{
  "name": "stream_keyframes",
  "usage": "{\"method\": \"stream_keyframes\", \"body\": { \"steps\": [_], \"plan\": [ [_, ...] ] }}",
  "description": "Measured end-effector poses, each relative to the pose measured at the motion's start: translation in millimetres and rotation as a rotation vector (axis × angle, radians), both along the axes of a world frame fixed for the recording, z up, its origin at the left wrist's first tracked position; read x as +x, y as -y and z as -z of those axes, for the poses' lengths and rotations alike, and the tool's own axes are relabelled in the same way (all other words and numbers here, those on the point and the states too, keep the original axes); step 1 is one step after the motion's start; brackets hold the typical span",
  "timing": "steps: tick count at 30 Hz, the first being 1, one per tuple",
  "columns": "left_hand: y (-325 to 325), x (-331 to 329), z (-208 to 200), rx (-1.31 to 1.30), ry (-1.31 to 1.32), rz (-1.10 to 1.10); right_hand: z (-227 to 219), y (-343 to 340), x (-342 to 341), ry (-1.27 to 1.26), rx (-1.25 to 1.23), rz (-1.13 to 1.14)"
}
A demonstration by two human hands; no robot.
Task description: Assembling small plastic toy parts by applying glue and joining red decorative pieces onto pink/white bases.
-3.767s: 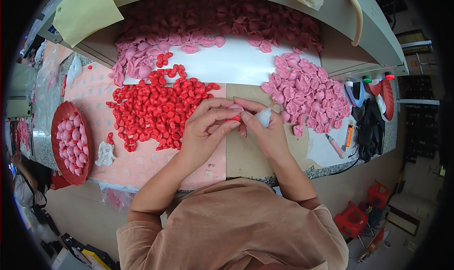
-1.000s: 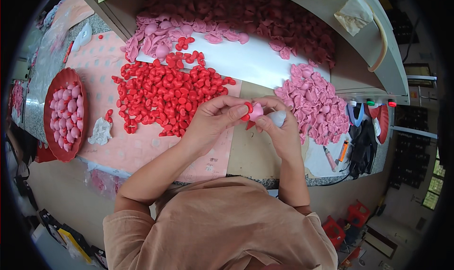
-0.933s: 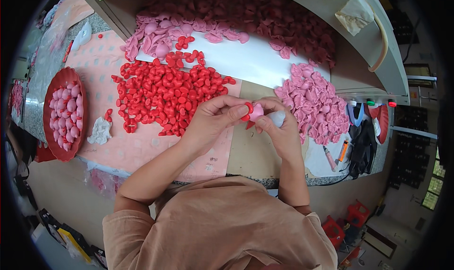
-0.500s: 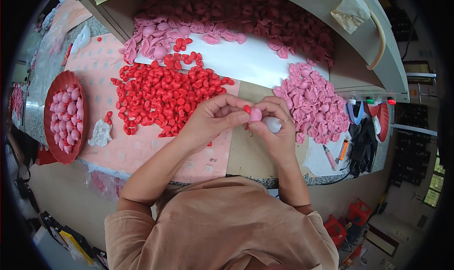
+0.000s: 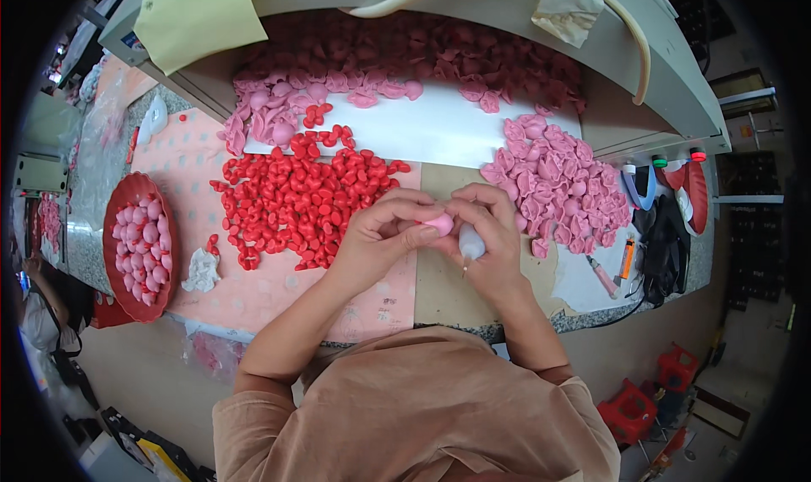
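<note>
Between the fingertips of my left hand [image 5: 384, 233] is a small, round pink piece [image 5: 440, 223]. The fingers of my right hand [image 5: 497, 241] meet it from the other side. Tucked in my right palm is a small whitish squeeze bottle [image 5: 471, 243], its thin tip pointing down toward me. Any red part on the pink piece is hidden by my fingers. Left of my hands spreads a heap of small glossy red pieces [image 5: 296, 199]. To the right lies a pile of pink cup-shaped pieces [image 5: 562, 182] with ragged edges.
A red scalloped tray [image 5: 114, 266] of pink-and-red pieces stands at left, beside crumpled white tissue [image 5: 202, 271]. A grey box-like housing [image 5: 676, 85] arches over more pink pieces at the back. Near the right edge lie an orange tube [image 5: 627, 258] and a black bundle [image 5: 669, 250].
The view has shifted, showing more of the housing. The pink piece has turned between my fingers, and its red part no longer shows. The bottle in my right hand now tips downward.
</note>
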State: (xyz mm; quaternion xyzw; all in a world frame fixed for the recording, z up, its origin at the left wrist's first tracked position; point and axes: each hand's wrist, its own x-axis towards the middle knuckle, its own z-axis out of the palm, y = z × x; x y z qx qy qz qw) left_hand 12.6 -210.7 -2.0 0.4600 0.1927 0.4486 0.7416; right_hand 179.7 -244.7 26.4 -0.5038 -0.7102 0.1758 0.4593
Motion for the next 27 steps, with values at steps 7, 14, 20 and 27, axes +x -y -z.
{"method": "stream_keyframes", "body": {
  "steps": [7,14,20,27],
  "plan": [
    [15.3,2.6,15.8,-0.179,0.177,0.031,4.6,12.2,-4.1,-0.087,0.051,-0.036],
    [20.4,1.8,9.8,-0.458,0.559,0.161,-0.7,4.0,-15.1,-0.530,-0.208,-0.189],
    [11.7,-0.9,6.2,-0.489,0.538,0.036,7.7,-5.3,-28.0,-0.818,-0.322,-0.252],
    [12.6,2.9,16.3,-0.450,0.526,0.051,19.4,-2.8,-25.6,-0.837,-0.273,-0.261]
  ]
}}
